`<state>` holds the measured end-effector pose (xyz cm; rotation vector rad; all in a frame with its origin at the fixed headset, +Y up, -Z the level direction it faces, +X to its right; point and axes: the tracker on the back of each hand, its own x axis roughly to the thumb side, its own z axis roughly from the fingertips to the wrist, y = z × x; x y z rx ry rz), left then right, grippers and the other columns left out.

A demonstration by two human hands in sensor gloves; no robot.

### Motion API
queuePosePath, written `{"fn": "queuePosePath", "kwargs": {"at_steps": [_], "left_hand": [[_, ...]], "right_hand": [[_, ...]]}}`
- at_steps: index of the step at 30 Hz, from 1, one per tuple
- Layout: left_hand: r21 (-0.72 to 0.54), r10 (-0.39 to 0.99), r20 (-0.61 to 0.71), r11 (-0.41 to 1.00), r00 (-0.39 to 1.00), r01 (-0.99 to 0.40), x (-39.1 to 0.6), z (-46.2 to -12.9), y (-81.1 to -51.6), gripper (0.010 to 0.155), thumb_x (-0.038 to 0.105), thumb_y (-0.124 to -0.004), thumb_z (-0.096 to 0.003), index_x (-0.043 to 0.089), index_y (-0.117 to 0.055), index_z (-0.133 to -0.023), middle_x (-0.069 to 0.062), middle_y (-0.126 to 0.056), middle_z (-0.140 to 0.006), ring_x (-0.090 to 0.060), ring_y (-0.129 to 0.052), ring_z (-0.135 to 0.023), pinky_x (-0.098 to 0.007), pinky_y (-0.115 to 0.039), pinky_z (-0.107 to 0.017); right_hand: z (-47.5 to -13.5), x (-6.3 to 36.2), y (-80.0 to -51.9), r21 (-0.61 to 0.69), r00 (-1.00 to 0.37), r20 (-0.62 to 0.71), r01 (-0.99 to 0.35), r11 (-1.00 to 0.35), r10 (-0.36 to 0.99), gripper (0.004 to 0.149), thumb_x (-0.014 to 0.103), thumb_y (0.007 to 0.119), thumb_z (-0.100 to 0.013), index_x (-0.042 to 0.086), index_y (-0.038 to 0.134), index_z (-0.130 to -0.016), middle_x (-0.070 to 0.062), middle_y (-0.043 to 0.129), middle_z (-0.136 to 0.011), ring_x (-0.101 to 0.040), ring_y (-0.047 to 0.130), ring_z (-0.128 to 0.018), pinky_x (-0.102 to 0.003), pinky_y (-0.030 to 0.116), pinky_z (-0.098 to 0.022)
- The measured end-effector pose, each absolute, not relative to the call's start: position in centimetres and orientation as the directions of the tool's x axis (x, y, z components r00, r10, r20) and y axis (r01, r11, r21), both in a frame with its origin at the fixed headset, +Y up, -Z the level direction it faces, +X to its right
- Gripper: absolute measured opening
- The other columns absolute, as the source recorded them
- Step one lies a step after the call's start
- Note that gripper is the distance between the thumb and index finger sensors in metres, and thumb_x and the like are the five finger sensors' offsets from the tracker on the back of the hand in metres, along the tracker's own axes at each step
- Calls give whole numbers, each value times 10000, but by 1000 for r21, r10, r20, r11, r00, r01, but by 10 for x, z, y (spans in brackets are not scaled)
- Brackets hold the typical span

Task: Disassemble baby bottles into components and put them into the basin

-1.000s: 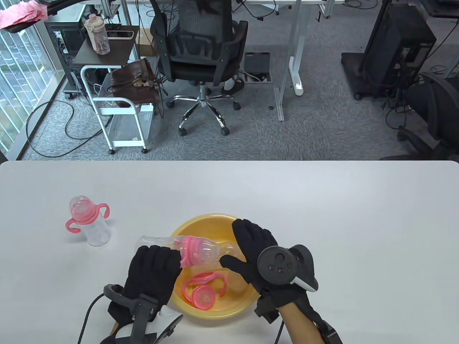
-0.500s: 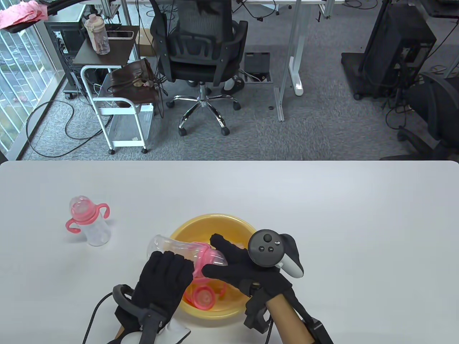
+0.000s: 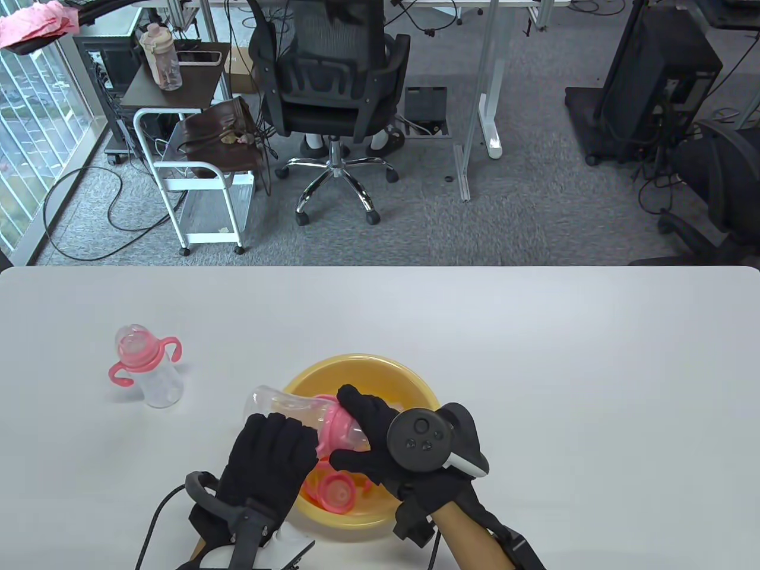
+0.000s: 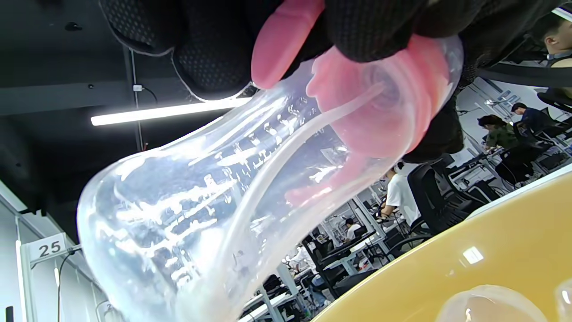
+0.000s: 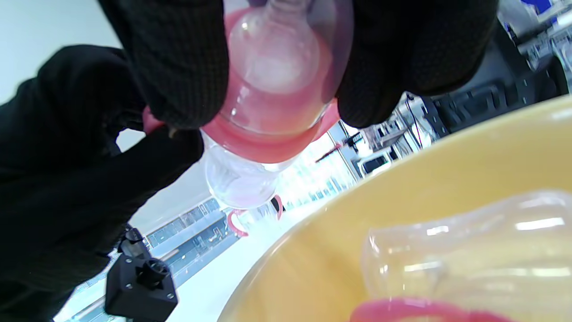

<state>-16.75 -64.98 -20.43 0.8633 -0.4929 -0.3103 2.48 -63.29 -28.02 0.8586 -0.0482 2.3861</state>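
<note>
A clear baby bottle (image 3: 279,405) with a pink collar and clear cap (image 3: 344,432) hangs tilted over the yellow basin (image 3: 362,365). My left hand (image 3: 270,457) grips the bottle's body (image 4: 214,197) from below. My right hand (image 3: 371,436) wraps its fingers and thumb around the capped pink top (image 5: 272,89). Inside the basin lie a pink handled collar with teat (image 3: 332,490) and a clear bottle body (image 5: 469,246). A second whole bottle (image 3: 145,365) with pink handles stands upright on the table at the left.
The white table (image 3: 534,356) stretches wide to the right and behind the basin. Beyond its far edge are an office chair (image 3: 332,89), a white trolley (image 3: 196,178) and desk legs on grey carpet.
My right hand came from above the basin's right side leftward onto the bottle's pink top and closed round it. My left hand tilted the bottle's base up and shifted slightly right.
</note>
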Motion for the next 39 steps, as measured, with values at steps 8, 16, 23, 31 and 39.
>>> {"fn": "queuePosePath", "kwargs": {"at_steps": [8, 16, 23, 31, 39], "left_hand": [[623, -384, 298, 772, 874, 127, -187, -223, -655, 1026, 692, -680, -347, 128, -357, -1141, -176, -505, -1169, -453, -593, -1108, -652, -463, -787], [580, -369, 315, 804, 874, 130, -194, -231, -661, 1086, 727, -675, -304, 128, -318, -1137, -108, -672, -1105, -370, -806, -1029, -604, -615, -768], [604, -340, 346, 794, 875, 70, -199, -234, -659, 1085, 783, -638, -243, 132, -468, -1094, -83, -843, -918, -252, -1000, -788, -536, -779, -673], [582, -347, 324, 807, 880, 104, -198, -233, -653, 1061, 805, -629, -267, 129, -515, -1078, -113, -867, -887, -266, -1006, -752, -528, -782, -664], [546, -314, 293, 830, 903, 112, -197, -237, -651, 1053, 807, -637, -291, 105, -544, -1070, -130, -887, -864, -282, -1016, -719, -522, -792, -646]], "right_hand": [[-273, 19, -633, 105, -575, 710, -484, -869, 406, 866, 412, 892, -485, 139, 402, -1144, -221, 563, -1115, -456, 837, -893, -622, 711, -686], [-269, 12, -638, 136, -511, 765, -466, -874, 391, 865, 385, 897, -489, 146, 382, -1141, -207, 530, -1129, -438, 837, -901, -612, 722, -690], [-263, 6, -640, 64, -523, 789, -450, -891, 321, 843, 412, 859, -500, 129, 391, -1141, -269, 548, -1097, -455, 900, -794, -595, 814, -596], [-260, 3, -644, -14, -543, 793, -467, -884, 274, 832, 435, 796, -506, 80, 394, -1142, -338, 567, -1048, -450, 934, -622, -467, 896, -422], [-259, 5, -642, -88, -604, 753, -484, -871, 259, 828, 428, 773, -521, 5, 390, -1122, -371, 570, -1010, -434, 934, -568, -453, 888, -371]]}}
